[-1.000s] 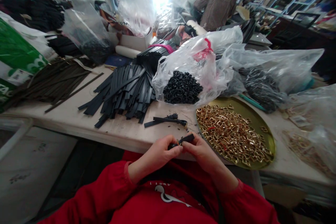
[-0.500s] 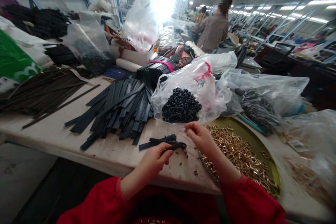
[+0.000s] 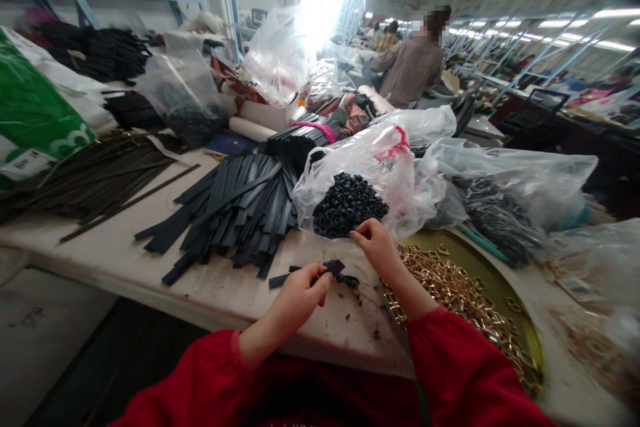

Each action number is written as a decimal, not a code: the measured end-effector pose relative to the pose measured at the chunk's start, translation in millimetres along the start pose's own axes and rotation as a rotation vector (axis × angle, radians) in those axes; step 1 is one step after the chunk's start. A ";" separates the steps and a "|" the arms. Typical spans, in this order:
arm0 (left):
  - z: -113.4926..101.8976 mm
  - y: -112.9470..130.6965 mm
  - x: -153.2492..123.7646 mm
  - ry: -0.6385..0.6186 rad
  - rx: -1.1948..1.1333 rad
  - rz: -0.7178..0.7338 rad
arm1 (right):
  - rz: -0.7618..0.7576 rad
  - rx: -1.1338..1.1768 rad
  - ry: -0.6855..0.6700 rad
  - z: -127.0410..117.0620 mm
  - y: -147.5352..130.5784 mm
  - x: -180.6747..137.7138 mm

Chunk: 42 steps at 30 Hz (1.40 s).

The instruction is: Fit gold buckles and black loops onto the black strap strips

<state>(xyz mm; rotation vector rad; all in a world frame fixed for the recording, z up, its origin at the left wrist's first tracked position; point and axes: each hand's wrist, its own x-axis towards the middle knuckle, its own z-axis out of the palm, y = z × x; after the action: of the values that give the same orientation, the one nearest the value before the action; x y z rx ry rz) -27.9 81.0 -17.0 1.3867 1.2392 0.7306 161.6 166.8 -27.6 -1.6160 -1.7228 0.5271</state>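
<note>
Between the thumb and fingers of my left hand [image 3: 303, 292] is a black strap [image 3: 336, 268], its flat end poking out past the fingertips. Behind and beside it on the table lie other black strap pieces [image 3: 280, 279]. My right hand [image 3: 376, 243] is at the front edge of an open clear plastic bag [image 3: 305, 203]. Small black loops [image 3: 345, 205] fill the bag's mouth. The right thumb and forefinger are pinched together beside the loops; whatever they grip is too small to make out.
A brass-coloured round tray [image 3: 533, 347] of gold buckles [image 3: 460, 293] stands at the right. Left of the bag fans a bundle of black straps [image 3: 235, 207], with brown strips [image 3: 100, 177] farther left. More plastic bags [image 3: 520, 167] lie behind the tray. A person [image 3: 415, 70] is in the background.
My left hand has turned, so the strap's end now points up at its fingertips. My right hand has come slightly nearer the loops. The whole view has shifted a little.
</note>
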 end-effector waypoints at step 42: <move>10.4 -2.3 -38.0 -0.010 0.157 0.018 | 0.572 1.047 -0.506 -2.8 -41.9 -141.4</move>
<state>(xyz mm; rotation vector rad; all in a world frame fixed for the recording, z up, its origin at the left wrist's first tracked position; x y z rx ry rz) -29.1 41.7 -13.7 1.5288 1.3008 0.6488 130.5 22.6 -26.4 -1.1661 -0.8921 1.8647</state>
